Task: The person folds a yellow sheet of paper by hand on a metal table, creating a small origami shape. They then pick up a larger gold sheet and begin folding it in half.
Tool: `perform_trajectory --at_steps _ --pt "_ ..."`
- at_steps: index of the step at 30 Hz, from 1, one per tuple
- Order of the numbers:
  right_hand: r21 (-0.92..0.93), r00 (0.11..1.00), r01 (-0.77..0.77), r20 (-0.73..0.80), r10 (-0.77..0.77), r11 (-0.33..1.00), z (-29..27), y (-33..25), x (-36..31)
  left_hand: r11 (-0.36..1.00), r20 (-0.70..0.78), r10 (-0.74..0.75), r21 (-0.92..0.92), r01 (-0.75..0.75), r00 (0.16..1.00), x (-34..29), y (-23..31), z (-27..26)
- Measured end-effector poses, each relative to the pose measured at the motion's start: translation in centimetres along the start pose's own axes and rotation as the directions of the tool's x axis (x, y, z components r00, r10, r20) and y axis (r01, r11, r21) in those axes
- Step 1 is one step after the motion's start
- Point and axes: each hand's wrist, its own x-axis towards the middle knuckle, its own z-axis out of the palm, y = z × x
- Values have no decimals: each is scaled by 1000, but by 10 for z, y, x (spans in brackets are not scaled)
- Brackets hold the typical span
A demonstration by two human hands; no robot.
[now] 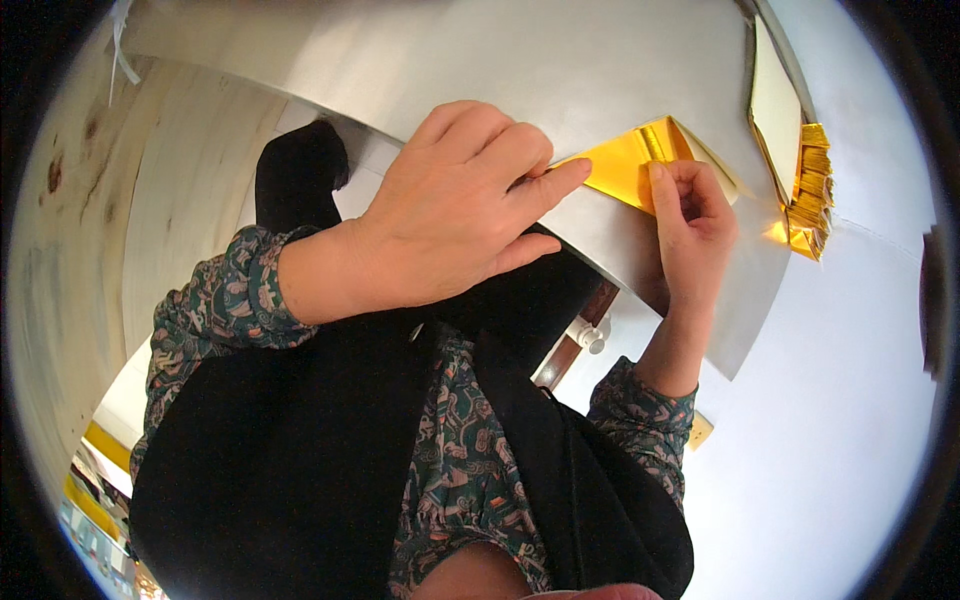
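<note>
A grey metal table [500,60] stands beside pale wooden boards [130,200].

Bare metal table [560,60] open toward twelve o'clock from the left hand [450,215]. At three o'clock, blocked by gold paper [625,160], right hand [690,215], then stacked gold sheets [812,190].

A grey metal sheet [480,60] served as the work surface. A stack of folded gold papers [812,190] lay near its right edge, beside a cream sheet with a gold border [775,110]. A pale wooden panel [130,200] stood at left. A white surface [850,400] extended at right. A small white knob [590,338] showed below the metal sheet.
</note>
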Motion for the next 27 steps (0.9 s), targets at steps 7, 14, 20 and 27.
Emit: perform_trajectory --at_steps 7,14,20,27 --pt "74 1000 -24 0 24 997 1 0 1 999 58 1 37 -3 998 1 2 -3" --pt "77 1000 5 15 -6 997 0 2 2 999 57 -2 37 0 998 1 1 -1" --pt "32 1000 0 9 0 999 0 1 2 999 64 -1 49 -3 998 0 2 -2" --pt "36 999 -28 25 27 999 -2 0 4 997 73 11 75 -16 997 2 4 -3"
